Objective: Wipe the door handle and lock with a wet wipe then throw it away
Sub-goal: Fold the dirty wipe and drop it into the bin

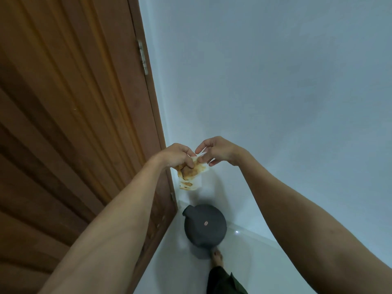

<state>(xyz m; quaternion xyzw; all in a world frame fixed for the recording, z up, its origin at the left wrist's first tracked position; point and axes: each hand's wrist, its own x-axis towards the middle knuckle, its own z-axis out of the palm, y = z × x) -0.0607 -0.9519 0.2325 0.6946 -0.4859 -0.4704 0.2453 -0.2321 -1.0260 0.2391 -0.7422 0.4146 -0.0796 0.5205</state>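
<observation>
Above the lidded bin [204,225], left hand [178,154] gripping brown-stained white wipe [192,174], right hand [216,150] pinching its corner

The bin's [204,224] pedal sat hidden under a foot [216,257]; the door [63,124] ran off-frame left.
</observation>
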